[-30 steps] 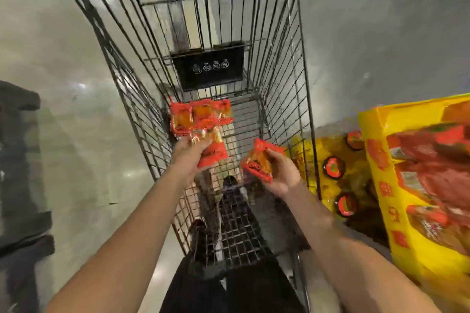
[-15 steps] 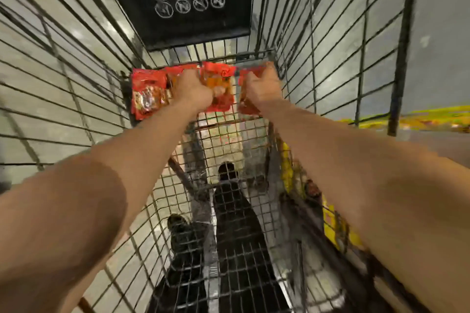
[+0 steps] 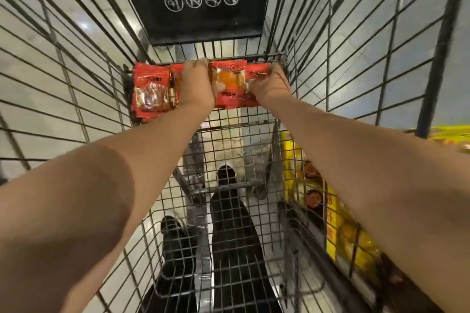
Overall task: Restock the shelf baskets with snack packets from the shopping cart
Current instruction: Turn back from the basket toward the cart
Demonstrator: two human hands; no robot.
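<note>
A: Where are the snack packets found?

B: A row of red and orange snack packets (image 3: 152, 89) is seen at the far end of the wire shopping cart (image 3: 330, 58), low against its end wall. One clear-windowed packet (image 3: 230, 84) is framed between the two hands.

A: How are the hands placed?

B: The left hand (image 3: 197, 84) is laid over the packets left of centre, its fingers curled down onto them. The right hand (image 3: 270, 84) is pressed to the right end of the row, beside the cart's corner, its fingers bent around a packet's edge. Whether anything is lifted clear cannot be told.

A: What is seen around them?

B: A black panel (image 3: 193, 0) printed with four white circular symbols is fixed above the row. Both bare forearms are stretched forward into the cart. Dark shoes (image 3: 226, 175) and pale floor are seen through the mesh base. Yellow packaging (image 3: 338, 223) is glimpsed outside the right wall.
</note>
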